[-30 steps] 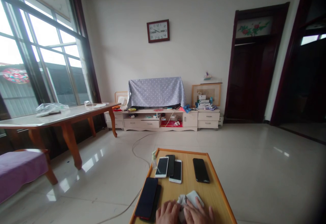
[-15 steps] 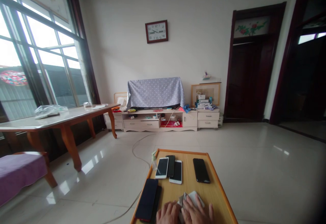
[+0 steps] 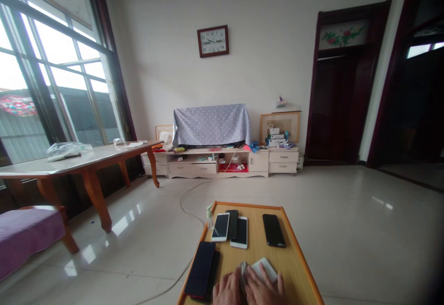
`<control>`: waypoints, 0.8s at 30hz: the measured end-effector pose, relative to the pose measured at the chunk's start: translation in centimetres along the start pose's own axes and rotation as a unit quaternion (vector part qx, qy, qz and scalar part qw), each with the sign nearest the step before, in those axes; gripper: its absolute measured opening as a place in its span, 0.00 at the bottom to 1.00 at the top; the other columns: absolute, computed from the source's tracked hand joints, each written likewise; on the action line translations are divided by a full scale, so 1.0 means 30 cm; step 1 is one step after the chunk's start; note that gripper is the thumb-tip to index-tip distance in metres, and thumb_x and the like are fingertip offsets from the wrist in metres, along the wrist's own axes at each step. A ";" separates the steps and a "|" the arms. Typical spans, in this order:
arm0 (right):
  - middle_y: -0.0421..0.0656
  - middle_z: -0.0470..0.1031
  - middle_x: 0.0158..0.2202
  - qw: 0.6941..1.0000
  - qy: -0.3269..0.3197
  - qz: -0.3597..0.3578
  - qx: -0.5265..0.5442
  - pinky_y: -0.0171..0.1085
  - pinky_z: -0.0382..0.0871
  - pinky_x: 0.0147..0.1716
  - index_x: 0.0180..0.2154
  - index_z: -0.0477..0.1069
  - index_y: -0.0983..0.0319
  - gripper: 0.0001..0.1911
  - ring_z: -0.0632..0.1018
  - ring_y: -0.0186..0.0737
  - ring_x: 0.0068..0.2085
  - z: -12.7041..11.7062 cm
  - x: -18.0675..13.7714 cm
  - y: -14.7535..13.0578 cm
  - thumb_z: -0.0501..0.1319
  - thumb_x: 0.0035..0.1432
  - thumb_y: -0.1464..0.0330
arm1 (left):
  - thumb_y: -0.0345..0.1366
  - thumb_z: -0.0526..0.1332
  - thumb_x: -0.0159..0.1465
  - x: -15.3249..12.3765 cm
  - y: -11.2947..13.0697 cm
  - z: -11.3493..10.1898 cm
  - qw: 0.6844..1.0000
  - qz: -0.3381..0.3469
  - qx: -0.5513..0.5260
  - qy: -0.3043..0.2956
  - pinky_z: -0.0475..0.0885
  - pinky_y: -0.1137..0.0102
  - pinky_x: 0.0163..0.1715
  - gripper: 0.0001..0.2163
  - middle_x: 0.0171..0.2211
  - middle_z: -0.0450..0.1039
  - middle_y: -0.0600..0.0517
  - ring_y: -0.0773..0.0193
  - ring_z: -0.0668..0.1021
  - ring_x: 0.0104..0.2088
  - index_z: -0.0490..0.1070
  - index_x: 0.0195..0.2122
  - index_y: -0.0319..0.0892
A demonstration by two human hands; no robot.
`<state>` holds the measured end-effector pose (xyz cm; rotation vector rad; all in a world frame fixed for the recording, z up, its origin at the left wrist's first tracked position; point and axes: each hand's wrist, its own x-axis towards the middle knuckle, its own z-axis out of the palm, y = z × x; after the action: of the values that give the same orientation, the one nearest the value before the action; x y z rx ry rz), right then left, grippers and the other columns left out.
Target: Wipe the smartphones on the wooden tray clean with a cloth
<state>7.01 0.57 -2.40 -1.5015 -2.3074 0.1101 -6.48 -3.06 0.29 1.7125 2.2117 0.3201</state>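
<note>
A white phone (image 3: 266, 268) lies on the small wooden table (image 3: 256, 228) near its front edge, partly covered by my right hand (image 3: 262, 287). That hand presses a crumpled grey cloth (image 3: 243, 270) against the phone's left part, with a few fingers stretched over the white surface. My left hand (image 3: 227, 290) is close beside the cloth, its fingers bent and together; what they hold is hidden. Left of it, a dark phone (image 3: 201, 268) rests partly on another dark phone (image 3: 213, 275).
Farther back on the small table are two white-framed phones (image 3: 220, 226) with a black phone (image 3: 233, 224) between them, a pump bottle (image 3: 210, 217) and another black phone (image 3: 274, 230) at the right. A cable (image 3: 183, 275) runs along the floor at the left.
The cloth and my right hand have shifted slightly to the left, so more of the white phone shows. My left hand stays nearly in place.
</note>
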 end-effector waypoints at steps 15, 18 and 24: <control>0.38 0.73 0.61 0.999 -0.006 0.005 0.034 0.77 0.54 0.58 0.56 0.73 0.39 0.21 0.68 0.63 0.65 -0.001 0.037 0.046 0.50 0.67 0.53 | 0.38 0.56 0.61 -0.011 0.006 -0.008 1.000 -0.002 0.022 0.006 0.58 0.66 0.62 0.32 0.66 0.66 0.51 0.57 0.66 0.65 0.59 0.69 0.49; 0.39 0.67 0.65 0.997 -0.015 0.078 0.010 0.81 0.47 0.58 0.61 0.69 0.43 0.25 0.63 0.65 0.68 -0.061 0.063 0.121 0.45 0.69 0.53 | 0.42 0.62 0.53 -0.015 0.003 -0.015 1.000 0.011 0.011 -0.003 0.57 0.66 0.62 0.38 0.65 0.66 0.51 0.54 0.65 0.65 0.59 0.68 0.49; 0.42 0.64 0.66 0.996 -0.028 0.084 0.003 0.79 0.45 0.60 0.62 0.68 0.46 0.26 0.61 0.62 0.69 -0.049 0.052 0.136 0.45 0.68 0.54 | 0.43 0.61 0.53 -0.020 0.009 -0.034 1.000 0.010 0.000 -0.022 0.55 0.65 0.63 0.38 0.66 0.65 0.52 0.56 0.64 0.66 0.59 0.68 0.50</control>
<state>10.50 3.50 -1.70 -1.7085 -2.2177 0.2056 -6.50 -3.54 1.39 1.7265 2.1658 0.2843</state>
